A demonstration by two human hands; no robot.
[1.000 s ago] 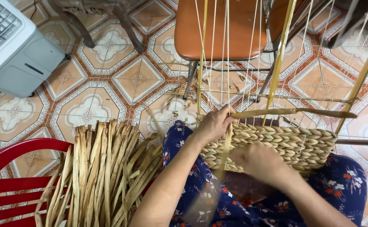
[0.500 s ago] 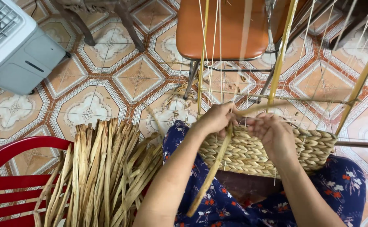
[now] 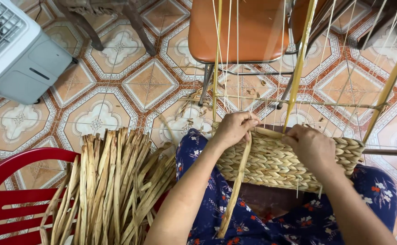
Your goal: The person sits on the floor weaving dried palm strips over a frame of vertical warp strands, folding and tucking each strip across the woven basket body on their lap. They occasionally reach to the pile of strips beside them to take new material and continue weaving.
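left hand (image 3: 233, 129) pinches a long flat tan reed strand (image 3: 235, 186) at the rim of the half-woven straw basket (image 3: 275, 161); right hand (image 3: 311, 146) grips the same rim.

Your forearms are bare to the elbow, with no sleeve in view. Your left hand (image 3: 233, 129) and right hand (image 3: 311, 146) carry no gloves, rings or watch. Your lap is covered by dark navy fabric (image 3: 207, 199) printed with small white and red flowers.
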